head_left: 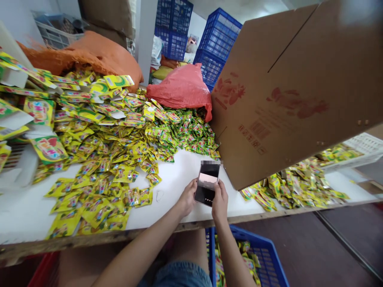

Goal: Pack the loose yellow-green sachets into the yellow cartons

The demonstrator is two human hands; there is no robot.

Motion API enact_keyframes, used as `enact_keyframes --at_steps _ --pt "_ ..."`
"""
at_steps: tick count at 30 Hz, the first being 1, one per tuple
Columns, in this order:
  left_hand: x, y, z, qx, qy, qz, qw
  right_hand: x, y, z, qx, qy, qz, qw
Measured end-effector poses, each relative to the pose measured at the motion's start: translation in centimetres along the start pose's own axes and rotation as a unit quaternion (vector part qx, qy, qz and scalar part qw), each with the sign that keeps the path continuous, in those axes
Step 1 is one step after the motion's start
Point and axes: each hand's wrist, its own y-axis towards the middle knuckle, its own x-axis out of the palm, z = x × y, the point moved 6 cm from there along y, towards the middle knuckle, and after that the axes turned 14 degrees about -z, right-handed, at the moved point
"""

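A dark smartphone (206, 194) with a lit screen is held upright above the white tabletop (176, 171), near its front edge. My left hand (188, 199) grips the phone's left side, its fingers partly hidden behind it. Along the right side and lower corner, my right hand (220, 199) is closed on the same phone. Yellow candy packets (95, 207) lie in a spread to the left of my hands. Behind the phone, green and yellow packets (191, 131) are heaped.
A large cardboard box (287, 95) leans at the right, over more packets (293, 187). Flat yellow cartons (48, 149) pile up at the left. Orange (104, 56) and red sacks (182, 85) lie behind. Below the edge is a blue crate (269, 255); blue crates (220, 36) are stacked behind.
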Motion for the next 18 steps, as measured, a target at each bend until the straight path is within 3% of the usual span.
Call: enact_keyframes --at_steps 3,7,11,18 --pt "-0.3 0.1 -0.4 -0.003 -0.004 0.002 1.0 0.1 -1.1 -2.8 -0.11 -0.194 0.061 0.973" --pt "-0.6 0.0 -0.5 -0.008 -0.003 0.013 1.0 1.3 -2.1 -4.8 -0.181 -0.392 0.059 0.9" --pt "-0.4 0.0 -0.2 0.001 0.002 0.006 1.0 1.3 -2.2 -5.0 -0.178 -0.446 0.074 0.874" --pt "-0.3 0.2 0.1 0.016 0.0 0.008 1.0 1.0 -2.1 -4.7 -0.153 -0.47 0.045 0.868"
